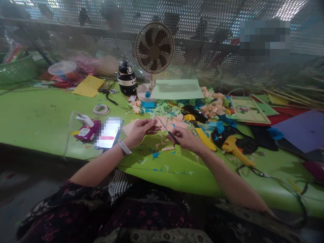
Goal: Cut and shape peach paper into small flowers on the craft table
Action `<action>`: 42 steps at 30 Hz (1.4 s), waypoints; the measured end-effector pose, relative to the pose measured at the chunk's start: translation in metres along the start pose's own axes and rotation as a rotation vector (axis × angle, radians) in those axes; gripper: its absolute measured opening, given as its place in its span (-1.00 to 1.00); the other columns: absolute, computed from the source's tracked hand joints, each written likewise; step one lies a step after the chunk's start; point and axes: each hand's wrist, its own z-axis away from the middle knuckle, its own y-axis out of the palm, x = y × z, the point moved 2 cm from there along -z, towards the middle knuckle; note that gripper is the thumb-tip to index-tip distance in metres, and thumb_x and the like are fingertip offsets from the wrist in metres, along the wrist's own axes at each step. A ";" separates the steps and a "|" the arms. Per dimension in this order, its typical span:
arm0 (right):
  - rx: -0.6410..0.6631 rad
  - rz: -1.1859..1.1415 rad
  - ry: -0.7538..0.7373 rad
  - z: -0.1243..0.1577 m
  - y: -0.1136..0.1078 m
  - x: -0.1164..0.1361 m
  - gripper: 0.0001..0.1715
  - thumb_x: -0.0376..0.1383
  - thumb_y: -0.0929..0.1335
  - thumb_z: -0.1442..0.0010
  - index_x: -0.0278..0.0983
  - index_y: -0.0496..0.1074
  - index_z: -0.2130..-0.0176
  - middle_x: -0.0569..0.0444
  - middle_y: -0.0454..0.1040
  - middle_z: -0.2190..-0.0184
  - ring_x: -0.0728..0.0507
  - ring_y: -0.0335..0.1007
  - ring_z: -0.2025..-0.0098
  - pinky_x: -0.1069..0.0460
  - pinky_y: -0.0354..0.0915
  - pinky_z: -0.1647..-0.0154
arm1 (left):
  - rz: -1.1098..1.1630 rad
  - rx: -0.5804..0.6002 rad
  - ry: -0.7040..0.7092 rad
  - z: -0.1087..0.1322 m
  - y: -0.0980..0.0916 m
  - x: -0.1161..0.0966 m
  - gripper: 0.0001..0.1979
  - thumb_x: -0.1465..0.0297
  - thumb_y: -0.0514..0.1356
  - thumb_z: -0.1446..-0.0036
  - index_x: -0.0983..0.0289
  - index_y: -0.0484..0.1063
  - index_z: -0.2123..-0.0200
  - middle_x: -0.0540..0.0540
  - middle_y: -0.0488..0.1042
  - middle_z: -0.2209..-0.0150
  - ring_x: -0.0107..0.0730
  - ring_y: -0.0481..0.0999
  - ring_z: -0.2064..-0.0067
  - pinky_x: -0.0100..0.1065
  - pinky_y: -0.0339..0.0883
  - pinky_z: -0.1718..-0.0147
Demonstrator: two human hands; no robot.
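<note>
My right hand (pixel 182 137) is closed round the black handle of a slender tool (pixel 173 137) with a long, thin metal end pointing up and left. Its exact kind is hard to make out. My left hand (pixel 145 129), with a pale band at the wrist, pinches with thumb and forefinger near the tool's tip. Whatever lies in that pinch is too small to name. Peach paper pieces (pixel 165 123) lie just behind both hands. A flat peach sheet (pixel 130 127) rests beside my left hand, and small paper scraps (pixel 155 155) are scattered in front.
Left of my hands are a phone (pixel 108 133), a purple power strip (pixel 87 131) and a tape roll (pixel 101 109). A fan (pixel 155 49) and a black bottle (pixel 126 79) stand behind. To the right are a yellow cutter (pixel 205 137), a yellow glue gun (pixel 236 150) and petal piles (pixel 214 104).
</note>
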 end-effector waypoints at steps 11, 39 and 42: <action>0.001 0.023 -0.018 -0.001 -0.001 0.000 -0.41 0.19 0.46 0.05 -0.22 0.26 0.42 0.18 0.34 0.55 -0.03 0.27 0.49 0.04 0.15 0.47 | -0.021 0.040 -0.016 0.000 0.001 0.002 -0.68 0.21 0.44 0.02 0.33 0.51 0.34 0.07 0.62 0.39 -0.40 0.65 0.33 -0.44 0.51 0.34; 0.005 -0.013 0.004 0.001 0.001 0.003 -0.40 0.19 0.47 0.08 -0.22 0.27 0.42 0.17 0.36 0.54 -0.06 0.34 0.48 0.03 0.20 0.46 | -0.029 0.048 -0.005 0.002 0.001 0.001 -0.62 0.16 0.48 0.14 0.32 0.51 0.40 0.04 0.58 0.46 -0.47 0.58 0.43 -0.43 0.49 0.36; 0.007 -0.014 0.011 0.001 0.002 0.003 -0.40 0.20 0.46 0.06 -0.21 0.26 0.42 0.17 0.37 0.56 -0.07 0.35 0.49 0.02 0.21 0.46 | -0.033 0.037 -0.004 0.002 0.001 0.000 -0.65 0.17 0.46 0.10 0.31 0.51 0.41 0.03 0.57 0.47 -0.48 0.57 0.43 -0.43 0.49 0.36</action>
